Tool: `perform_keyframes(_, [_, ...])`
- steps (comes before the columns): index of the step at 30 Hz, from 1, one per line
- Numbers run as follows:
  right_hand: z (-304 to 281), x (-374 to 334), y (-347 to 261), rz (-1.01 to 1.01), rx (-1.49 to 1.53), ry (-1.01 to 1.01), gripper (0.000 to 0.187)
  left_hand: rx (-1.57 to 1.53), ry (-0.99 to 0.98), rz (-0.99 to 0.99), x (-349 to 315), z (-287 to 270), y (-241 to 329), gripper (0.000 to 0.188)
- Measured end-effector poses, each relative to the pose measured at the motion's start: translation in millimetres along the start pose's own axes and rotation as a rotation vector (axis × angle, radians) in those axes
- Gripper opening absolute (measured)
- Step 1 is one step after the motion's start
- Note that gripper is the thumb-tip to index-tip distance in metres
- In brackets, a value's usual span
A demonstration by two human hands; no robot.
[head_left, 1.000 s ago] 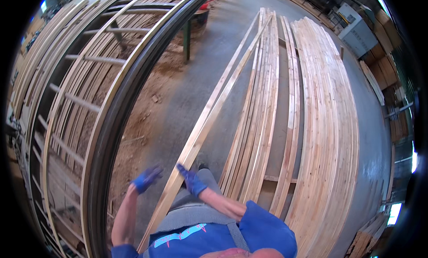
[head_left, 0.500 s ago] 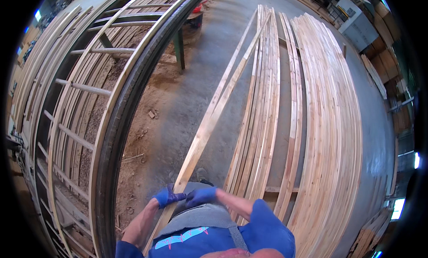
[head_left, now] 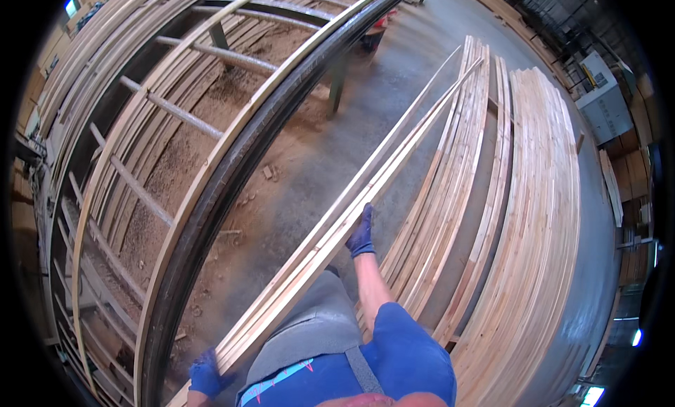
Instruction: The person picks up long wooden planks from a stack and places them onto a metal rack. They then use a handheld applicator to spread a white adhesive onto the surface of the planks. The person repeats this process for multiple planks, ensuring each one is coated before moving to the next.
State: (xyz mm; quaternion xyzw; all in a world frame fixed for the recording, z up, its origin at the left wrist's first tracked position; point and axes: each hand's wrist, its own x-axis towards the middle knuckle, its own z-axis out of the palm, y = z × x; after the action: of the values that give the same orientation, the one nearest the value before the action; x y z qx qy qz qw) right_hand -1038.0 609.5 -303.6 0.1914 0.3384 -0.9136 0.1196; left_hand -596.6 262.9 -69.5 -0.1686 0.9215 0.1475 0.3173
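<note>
Long pale wooden strips (head_left: pixel 325 240) run slantwise across me, from my lower left up to the far right. My left hand (head_left: pixel 204 374), in a blue-purple work glove, grips them low beside my hip; its fingers are partly hidden. Farther along, my gloved right hand (head_left: pixel 361 233) holds their right side, thumb side up and the other fingers hidden under or behind the wood. The far ends spread apart, some reaching over a stack of similar strips (head_left: pixel 450 168). A grey apron (head_left: pixel 309 344) covers my front just below the held strips.
On my left stands a long roller rack (head_left: pixel 184 120) with a dark rail, and wood lies beyond it. To my right are a narrow pair of strips (head_left: pixel 485 256) and a wide board stack (head_left: pixel 538 217). Sawdust and scraps (head_left: pixel 268 172) litter the floor near the rack.
My left hand has moved down and left along the strips. My right hand has gone from near my waist out to their right side. The strips lie more slanted, and the view has shifted.
</note>
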Motion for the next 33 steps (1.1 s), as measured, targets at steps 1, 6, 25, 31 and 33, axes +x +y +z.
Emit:
perform_keyframes(1, [1.7,-5.1,9.3,0.069,0.073,-0.032,0.096,0.029,0.021,-0.041,-17.1,8.2,-7.6,0.099])
perform_keyframes(6, [21.1,-55.9,7.3,0.348,0.362,-0.203,0.096,0.316,0.348,-0.175,-54.6,78.9,-42.2,0.106])
perform_keyframes(25, [173.7,-61.9,-41.9,0.224,0.083,-0.465,0.075,0.493,0.42,-0.303,-42.3,42.4,-94.3,0.102])
perform_keyframes(31, [300.5,-59.5,-4.9,0.234,0.141,-0.647,0.075,0.448,0.478,-0.343,-62.1,-21.6,-143.3,0.101])
perform_keyframes(33, [337.2,-60.7,18.5,0.227,0.117,-0.688,0.076,0.161,0.404,-0.416,-67.9,-73.8,-146.9,0.097])
